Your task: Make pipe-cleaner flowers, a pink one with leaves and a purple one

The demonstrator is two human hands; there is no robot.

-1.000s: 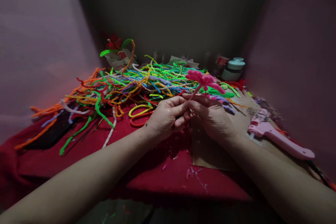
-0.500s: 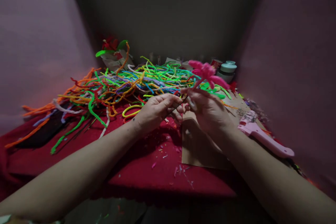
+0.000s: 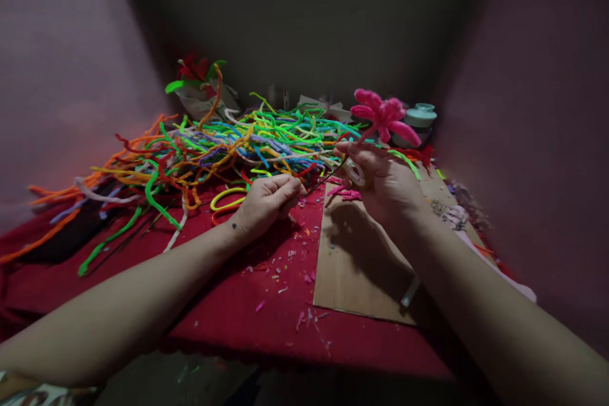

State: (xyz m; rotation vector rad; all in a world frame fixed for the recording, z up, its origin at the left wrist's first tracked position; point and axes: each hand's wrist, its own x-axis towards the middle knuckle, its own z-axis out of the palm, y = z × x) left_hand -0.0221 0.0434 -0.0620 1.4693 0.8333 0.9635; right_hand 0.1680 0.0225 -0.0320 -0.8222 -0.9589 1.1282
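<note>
A pink fuzzy pipe-cleaner flower (image 3: 383, 115) rises above my right hand (image 3: 390, 187), which grips the upper part of its thin stem. The same hand also has a small whitish ring, like a tape roll (image 3: 354, 172), among its fingers. From there the dark stem (image 3: 328, 174) slants down to my left hand (image 3: 266, 203), whose fingers are closed in a pinch around its lower end. Below my right hand lies a brown board (image 3: 349, 279), with several pink fuzzy pieces (image 3: 351, 195) near its far edge.
A large heap of coloured pipe cleaners (image 3: 266, 133) spreads across the back of the red cloth (image 3: 228, 323). A teal-lidded jar (image 3: 420, 117) stands behind at right. Beyond my right forearm lies a partly covered pink tool (image 3: 504, 276). Scraps dot the cloth.
My hands have moved apart, the left one sliding down the stem, so more of the stem shows. The flower sits slightly higher and further right, and the whitish ring is now clearly visible.
</note>
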